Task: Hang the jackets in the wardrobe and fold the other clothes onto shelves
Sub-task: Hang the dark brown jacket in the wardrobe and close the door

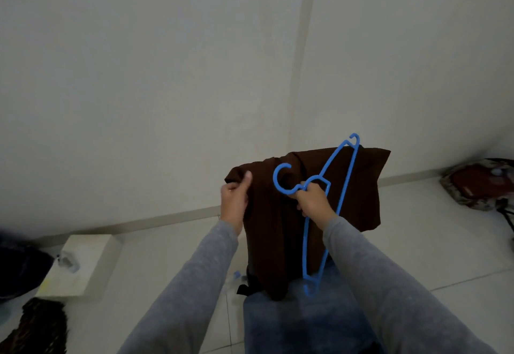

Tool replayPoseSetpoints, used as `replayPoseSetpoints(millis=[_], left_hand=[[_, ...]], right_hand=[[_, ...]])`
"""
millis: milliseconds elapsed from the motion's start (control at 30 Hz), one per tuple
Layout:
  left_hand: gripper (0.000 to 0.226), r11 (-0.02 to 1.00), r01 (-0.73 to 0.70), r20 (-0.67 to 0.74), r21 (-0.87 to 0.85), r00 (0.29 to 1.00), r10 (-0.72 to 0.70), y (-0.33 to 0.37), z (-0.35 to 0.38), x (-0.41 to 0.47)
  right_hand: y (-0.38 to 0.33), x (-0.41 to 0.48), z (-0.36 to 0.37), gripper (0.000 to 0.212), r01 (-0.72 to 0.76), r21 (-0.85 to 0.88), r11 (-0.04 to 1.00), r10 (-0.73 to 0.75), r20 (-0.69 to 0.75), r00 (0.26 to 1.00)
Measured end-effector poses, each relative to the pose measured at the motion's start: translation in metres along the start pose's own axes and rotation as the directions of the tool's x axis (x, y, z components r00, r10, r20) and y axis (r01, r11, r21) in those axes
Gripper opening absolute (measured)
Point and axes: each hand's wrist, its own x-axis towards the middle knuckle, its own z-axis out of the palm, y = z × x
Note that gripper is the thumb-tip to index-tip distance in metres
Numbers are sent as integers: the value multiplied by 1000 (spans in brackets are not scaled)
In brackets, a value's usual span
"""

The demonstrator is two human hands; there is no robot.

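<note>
While left hand (235, 200) pinches brown garment (278, 231) top edge, right hand (314, 202) fingers clench blue hanger (274, 179) neck, hanger outside fabric. Risk: one-corner hold slips, garment drops to floor (445, 242).

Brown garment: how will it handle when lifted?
Likely floppy: the brown garment sags in folds below the left hand gripping its top edge. Probably light, held up at arm's reach. Could slip off the smooth blue hanger.
</note>
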Motion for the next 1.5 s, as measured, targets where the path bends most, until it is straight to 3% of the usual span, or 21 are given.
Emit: replayPoseSetpoints(millis=[67,267,333,433,567,667,800,867,967,1067,1200,1267,1400,1500], left_hand=[[56,983,59,-20,-175,998,-64,12,-3,6],[38,990,81,-26,-119,996,-84,23,-2,7],[28,984,65,-35,-166,997,-72,21,1,-1],[31,954,107,59,-281,994,-94,24,-1,-13],[30,961,95,156,-259,986,-56,34,-11,-27],[40,972,99,304,-213,952,-30,37,-10,-41],[42,999,-2,485,55,874,-25,41,14,-64],[34,993,-28,571,112,820,-41,41,22,-72],[31,997,-4,662,78,748,-49,36,24,-75],[36,987,153,621,-40,778,-95,26,22,-77],[52,922,274,456,-273,881,-127,11,13,-63],[41,922,236,401,-309,911,-99,19,24,-59],[31,986,52,276,-158,961,-7,61,65,-60],[29,991,-125,283,39,953,109,102,84,-68]], right_hand=[[13,-11,-2,14,-35,-10,999,35,52,998],[53,-40,-8,11,-107,-208,972,144,173,974],[59,-47,-7,8,-73,-182,981,96,117,988],[56,-55,-8,5,49,-17,999,-50,-61,997],[23,-62,-15,20,208,140,968,-165,-269,949],[-7,-64,-21,32,261,191,946,-230,-170,958],[-44,-70,-22,29,230,44,972,-232,60,971],[-52,-74,-24,24,230,-13,973,-229,85,970],[-49,-74,-35,19,198,58,978,-200,34,979],[-45,-78,-49,15,212,69,975,-211,-16,977],[-49,-92,-65,14,253,-8,967,-253,-40,967],[-50,-101,-74,12,260,-41,965,-261,-30,965],[-42,-113,-95,17,248,-95,964,-256,-80,963],[-36,-119,-117,23,295,68,953,-277,-200,940]])
